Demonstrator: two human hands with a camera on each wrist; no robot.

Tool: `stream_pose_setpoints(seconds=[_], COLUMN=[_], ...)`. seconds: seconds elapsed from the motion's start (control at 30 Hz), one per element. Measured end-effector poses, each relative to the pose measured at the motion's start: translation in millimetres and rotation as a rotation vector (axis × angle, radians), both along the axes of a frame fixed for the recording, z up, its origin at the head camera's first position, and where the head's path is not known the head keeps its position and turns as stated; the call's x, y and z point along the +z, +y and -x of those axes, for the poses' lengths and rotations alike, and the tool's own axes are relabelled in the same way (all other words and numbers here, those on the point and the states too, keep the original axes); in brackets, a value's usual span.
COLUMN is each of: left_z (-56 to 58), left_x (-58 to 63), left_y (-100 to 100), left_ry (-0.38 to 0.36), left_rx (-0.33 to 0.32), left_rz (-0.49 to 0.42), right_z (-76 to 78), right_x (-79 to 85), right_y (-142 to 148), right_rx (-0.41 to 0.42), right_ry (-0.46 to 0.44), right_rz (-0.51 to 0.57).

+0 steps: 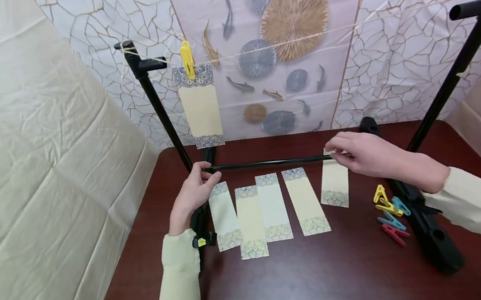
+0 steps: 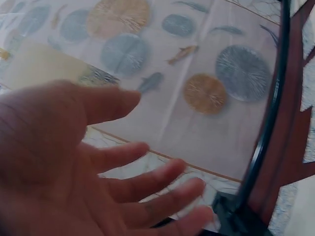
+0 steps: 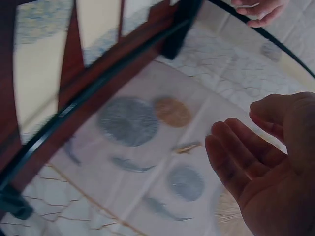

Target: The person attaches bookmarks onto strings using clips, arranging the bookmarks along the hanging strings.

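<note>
Observed left hand (image 1: 195, 190) at centre left of the frame, fingers spread apart, holding nothing, near left end of black crossbar (image 1: 269, 162). Noted right hand (image 1: 365, 154) right of centre, thumb apart from loosely bent fingers, likewise holding nothing, over top of rightmost paper strip (image 1: 336, 186); cannot tell whether touching. Counted five strips (image 1: 273, 208) across centre (rightmost included), loose clips (image 1: 400, 225) at lower right. Found hanging strip (image 1: 201, 109) at upper left, clipped to string (image 1: 281, 44) by yellow clip (image 1: 186, 59).

Reddish-brown table (image 1: 310, 281): five cards (image 1: 274, 211), black rack feet (image 1: 436, 238), clips (image 1: 392, 222), perhaps five.
</note>
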State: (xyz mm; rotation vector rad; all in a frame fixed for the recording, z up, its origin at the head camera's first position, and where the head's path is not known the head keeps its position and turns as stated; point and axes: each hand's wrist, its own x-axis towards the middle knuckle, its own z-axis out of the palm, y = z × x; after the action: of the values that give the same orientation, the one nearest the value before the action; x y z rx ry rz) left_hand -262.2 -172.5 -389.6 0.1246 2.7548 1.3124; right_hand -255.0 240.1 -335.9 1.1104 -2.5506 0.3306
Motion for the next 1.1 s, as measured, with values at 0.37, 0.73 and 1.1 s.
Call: stream_pose_setpoints(seconds=[0.37,0.73,1.1], left_z=[2.0,-1.8,-8.6], left_x=[-27.9,-54.7,-66.4], left_y=[14,25,36], left_ry=[-0.083,-0.133,-0.125], left_rx=[-0.044,0.008,0.036], left_rz=[0.114,0.268,0.426], right_z=[-2.4,2.1,-2.4], right_x=[-29.9,-46.5,-62.2], right_y=[34,63,77], right_rx=[-0.114,-0.191,-0.219], right_ry=[-0.176,-0.445,-0.649], right_rz=[-0.148,-0.247,-0.384])
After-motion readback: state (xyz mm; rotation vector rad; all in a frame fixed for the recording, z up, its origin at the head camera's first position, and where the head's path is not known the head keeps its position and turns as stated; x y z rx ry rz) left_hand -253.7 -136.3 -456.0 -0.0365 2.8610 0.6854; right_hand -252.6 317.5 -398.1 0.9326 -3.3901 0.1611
